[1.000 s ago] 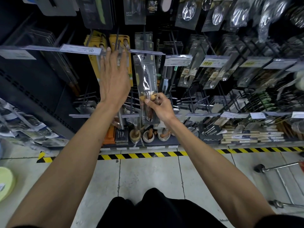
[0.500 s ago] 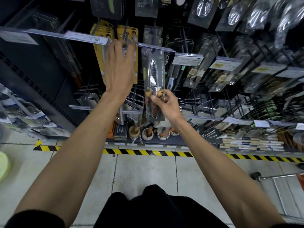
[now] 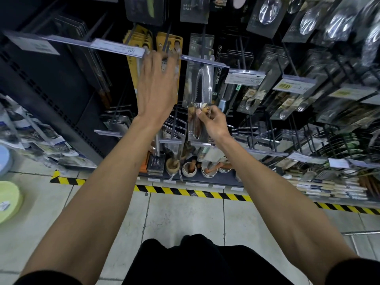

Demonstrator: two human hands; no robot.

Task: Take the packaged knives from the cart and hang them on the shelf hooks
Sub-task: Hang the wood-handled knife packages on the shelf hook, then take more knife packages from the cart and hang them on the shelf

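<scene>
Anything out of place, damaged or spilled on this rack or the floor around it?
Nothing looks damaged or spilled. The one untidy spot is lower left: plastic-wrapped packs lie heaped at floor level beside the rack, not hung. The packaged knife pinched by the right hand is upright; the left hand reaches among yellow packs.
</scene>
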